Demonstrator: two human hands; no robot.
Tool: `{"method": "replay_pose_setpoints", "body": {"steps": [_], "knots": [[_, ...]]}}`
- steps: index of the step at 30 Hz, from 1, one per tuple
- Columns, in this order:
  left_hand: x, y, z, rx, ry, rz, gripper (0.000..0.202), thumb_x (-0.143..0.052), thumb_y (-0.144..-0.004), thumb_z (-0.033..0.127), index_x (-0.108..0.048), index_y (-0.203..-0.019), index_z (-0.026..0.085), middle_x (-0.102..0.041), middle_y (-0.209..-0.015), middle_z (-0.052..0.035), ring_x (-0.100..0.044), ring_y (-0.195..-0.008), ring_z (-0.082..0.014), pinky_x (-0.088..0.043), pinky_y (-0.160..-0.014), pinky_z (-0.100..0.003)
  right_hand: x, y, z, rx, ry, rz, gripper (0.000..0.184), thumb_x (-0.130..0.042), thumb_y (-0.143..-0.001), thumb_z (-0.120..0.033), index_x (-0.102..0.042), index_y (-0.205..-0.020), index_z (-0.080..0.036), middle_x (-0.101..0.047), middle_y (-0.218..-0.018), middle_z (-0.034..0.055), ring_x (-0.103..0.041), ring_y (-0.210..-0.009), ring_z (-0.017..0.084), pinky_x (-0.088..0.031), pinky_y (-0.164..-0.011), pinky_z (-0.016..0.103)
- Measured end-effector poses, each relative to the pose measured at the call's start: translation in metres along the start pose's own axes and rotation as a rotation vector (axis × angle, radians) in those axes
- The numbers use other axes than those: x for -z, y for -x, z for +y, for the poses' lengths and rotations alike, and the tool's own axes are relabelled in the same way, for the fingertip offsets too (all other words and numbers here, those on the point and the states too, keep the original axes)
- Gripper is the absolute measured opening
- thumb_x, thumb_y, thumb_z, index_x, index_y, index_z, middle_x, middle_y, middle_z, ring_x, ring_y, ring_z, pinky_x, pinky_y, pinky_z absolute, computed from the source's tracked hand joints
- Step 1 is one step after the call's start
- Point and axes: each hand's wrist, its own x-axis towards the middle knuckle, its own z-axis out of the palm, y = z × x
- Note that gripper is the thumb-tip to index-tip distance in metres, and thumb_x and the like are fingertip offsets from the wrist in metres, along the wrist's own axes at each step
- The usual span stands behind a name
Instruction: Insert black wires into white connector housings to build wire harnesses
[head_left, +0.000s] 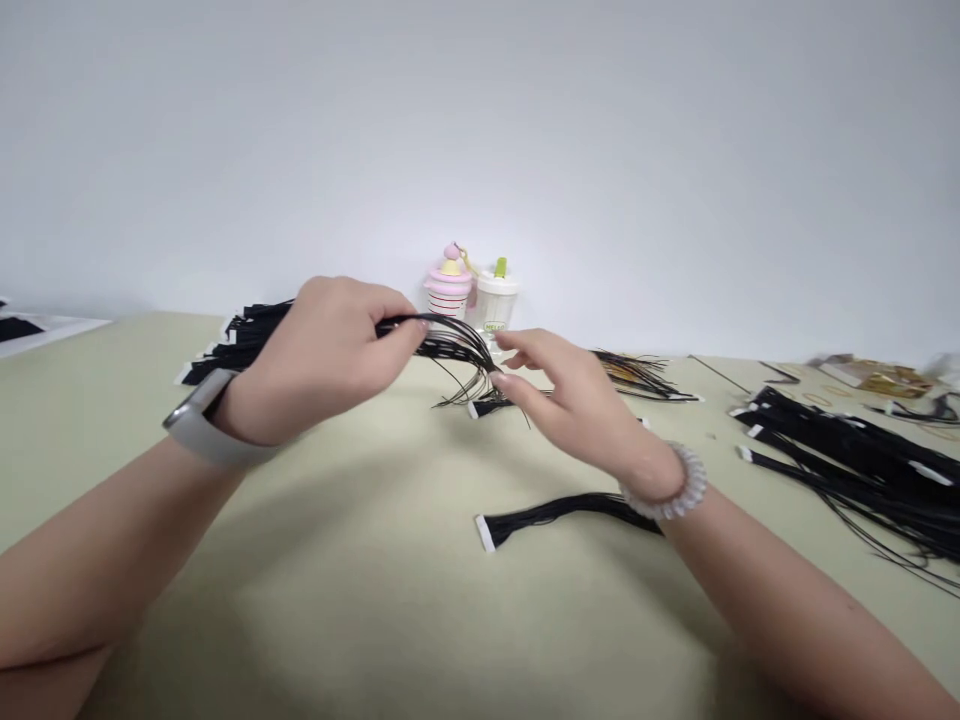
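Note:
My left hand [337,345], with a grey watch at the wrist, is closed around a bundle of thin black wires [457,330] raised above the table. The wires arch to the right and droop, their loose ends fanning downward. At that drooping end is my right hand [566,385], thumb and fingers apart, the tips beside the wires; whether they touch is unclear. Below it a wire harness with a white connector [486,533] lies on the table, partly hidden by my right wrist. Another white connector [473,409] shows behind the loose ends.
Black harnesses with white connectors are piled behind my left hand [244,330] and at the right [847,450]. More wires [637,375] lie behind my right hand. A pink-topped cup [448,290] and a white cup [496,295] stand by the wall on the pale green table [375,600].

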Motion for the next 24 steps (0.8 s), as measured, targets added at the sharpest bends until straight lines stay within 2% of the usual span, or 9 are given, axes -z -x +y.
{"method": "replay_pose_setpoints", "body": {"steps": [3,6,8,10,13,17,20,22,24], "knots": [[-0.005,0.005,0.015,-0.113,-0.121,-0.016,0.030,-0.043,-0.079,0.032,-0.054,-0.055,0.016,-0.046,-0.047,0.0030,-0.036,-0.046,-0.0077,-0.022,-0.049,-0.024,-0.007,0.001,-0.009,0.062,0.059,0.041,0.034,-0.048,-0.086,-0.034,-0.051,-0.116,-0.017,-0.061,-0.101,0.0050,-0.056,-0.087,0.014,-0.043,-0.076,0.027],[-0.010,0.010,0.021,-0.257,-0.197,-0.002,0.029,-0.042,-0.081,0.030,-0.055,-0.059,0.017,-0.050,-0.051,0.0022,-0.038,-0.048,-0.0085,-0.024,-0.051,-0.024,-0.006,0.002,-0.009,0.089,0.196,0.057,0.021,-0.043,-0.088,-0.027,-0.060,-0.094,-0.016,-0.060,-0.079,0.0037,-0.053,-0.072,0.013,-0.041,-0.065,0.025],[-0.012,0.012,0.021,-0.327,-0.224,0.016,0.029,-0.040,-0.083,0.030,-0.057,-0.064,0.017,-0.053,-0.055,0.0016,-0.040,-0.051,-0.0092,-0.026,-0.053,-0.024,-0.004,0.001,-0.009,0.113,0.291,0.073,0.021,-0.041,-0.088,-0.023,-0.060,-0.083,-0.015,-0.057,-0.073,0.0040,-0.051,-0.068,0.013,-0.038,-0.061,0.025],[-0.012,0.013,0.020,-0.351,-0.229,0.017,0.028,-0.039,-0.085,0.030,-0.059,-0.069,0.018,-0.055,-0.058,0.0015,-0.042,-0.052,-0.0097,-0.027,-0.053,-0.024,0.001,0.000,-0.008,0.144,0.381,0.111,0.021,-0.041,-0.086,-0.022,-0.060,-0.082,-0.015,-0.057,-0.074,0.0048,-0.051,-0.070,0.014,-0.038,-0.062,0.025],[-0.004,0.011,0.017,-0.292,-0.230,0.016,0.027,-0.040,-0.085,0.031,-0.059,-0.070,0.019,-0.057,-0.058,0.0026,-0.044,-0.051,-0.0093,-0.027,-0.052,-0.023,0.012,-0.004,0.001,0.130,0.528,0.151,0.016,-0.043,-0.082,-0.019,-0.059,-0.078,-0.016,-0.059,-0.076,0.0049,-0.051,-0.071,0.015,-0.036,-0.061,0.027],[0.017,0.010,0.010,-0.157,-0.236,0.120,0.025,-0.044,-0.082,0.031,-0.061,-0.069,0.019,-0.055,-0.051,0.0045,-0.044,-0.046,-0.0079,-0.026,-0.049,-0.021,0.037,-0.009,0.034,-0.096,0.626,0.199,0.010,-0.047,-0.075,-0.018,-0.056,-0.070,-0.016,-0.059,-0.073,0.0052,-0.050,-0.068,0.016,-0.032,-0.057,0.027],[0.028,0.007,0.003,-0.046,-0.199,0.239,0.025,-0.044,-0.083,0.032,-0.064,-0.074,0.020,-0.055,-0.049,0.0055,-0.046,-0.047,-0.0075,-0.028,-0.051,-0.020,0.061,-0.008,0.065,-0.282,0.599,0.320,0.007,-0.049,-0.070,-0.018,-0.055,-0.067,-0.016,-0.057,-0.069,0.0058,-0.048,-0.065,0.017,-0.031,-0.056,0.029],[0.029,0.003,-0.005,0.022,-0.146,0.221,0.027,-0.043,-0.083,0.034,-0.065,-0.077,0.019,-0.056,-0.048,0.0050,-0.046,-0.047,-0.0081,-0.029,-0.053,-0.021,0.073,-0.005,0.078,-0.439,0.387,0.416,0.006,-0.053,-0.067,-0.020,-0.056,-0.062,-0.017,-0.052,-0.059,0.0028,-0.045,-0.059,0.015,-0.032,-0.056,0.030],[0.024,-0.003,-0.014,0.061,-0.034,0.102,0.029,-0.045,-0.082,0.037,-0.066,-0.076,0.018,-0.057,-0.048,0.0036,-0.045,-0.048,-0.0088,-0.029,-0.055,-0.022,0.082,-0.003,0.083,-0.559,0.164,0.474,0.009,-0.056,-0.067,-0.025,-0.056,-0.061,-0.018,-0.048,-0.053,0.0011,-0.044,-0.054,0.014,-0.034,-0.054,0.031]]}}
